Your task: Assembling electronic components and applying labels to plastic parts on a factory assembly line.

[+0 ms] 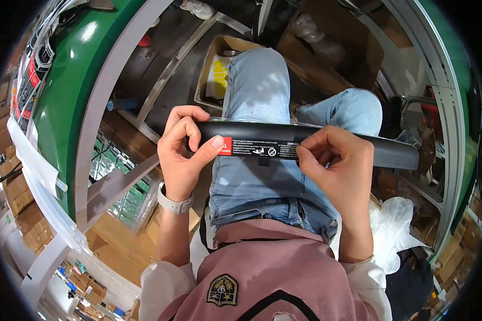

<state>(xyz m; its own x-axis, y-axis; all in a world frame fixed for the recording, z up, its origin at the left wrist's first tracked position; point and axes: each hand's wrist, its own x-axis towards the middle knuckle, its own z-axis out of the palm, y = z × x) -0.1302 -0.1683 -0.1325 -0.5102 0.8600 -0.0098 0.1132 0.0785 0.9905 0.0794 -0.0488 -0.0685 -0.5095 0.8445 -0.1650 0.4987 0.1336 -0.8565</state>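
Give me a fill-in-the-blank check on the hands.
The left hand has its thumb at the label, by the end coloured ____.
The right hand is at the label's other end, whose background is ____.
The pale wristband is on the person's ____ wrist.
The jeans behind the bar are light ____.
Answers: red; black; left; blue.

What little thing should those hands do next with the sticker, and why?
Maybe press the right end of the sticker gently against the black bar. The left hand grips the bar with its thumb on the sticker's red end, and the right hand pinches at the other end. I can't tell if that end is lifted, so this is just a guess.
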